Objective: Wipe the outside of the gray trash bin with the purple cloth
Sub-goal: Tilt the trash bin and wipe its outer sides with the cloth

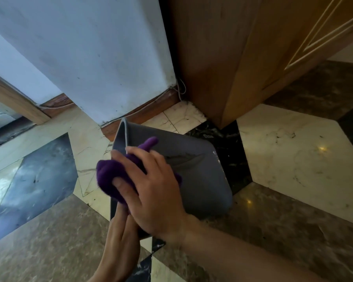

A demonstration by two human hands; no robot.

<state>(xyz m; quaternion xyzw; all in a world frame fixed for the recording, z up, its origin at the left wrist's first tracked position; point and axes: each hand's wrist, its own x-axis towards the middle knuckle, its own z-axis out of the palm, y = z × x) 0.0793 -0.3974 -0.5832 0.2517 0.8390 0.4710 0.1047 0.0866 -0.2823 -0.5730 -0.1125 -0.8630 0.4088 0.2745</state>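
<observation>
Head view: right hand point(151, 186) presses the bunched purple cloth point(110, 178) against the tilted gray trash bin point(200, 180), fingers clenched over the cloth. Left hand point(120, 237) grips the bin's near edge. The bin sits on the marble floor point(293, 159) near a wooden cabinet point(222, 58).

purple cloth point(110, 176): mostly covered by right hand point(151, 186)
gray trash bin point(196, 176): near rim hidden behind hands
left hand point(120, 237): fingertips hidden
</observation>
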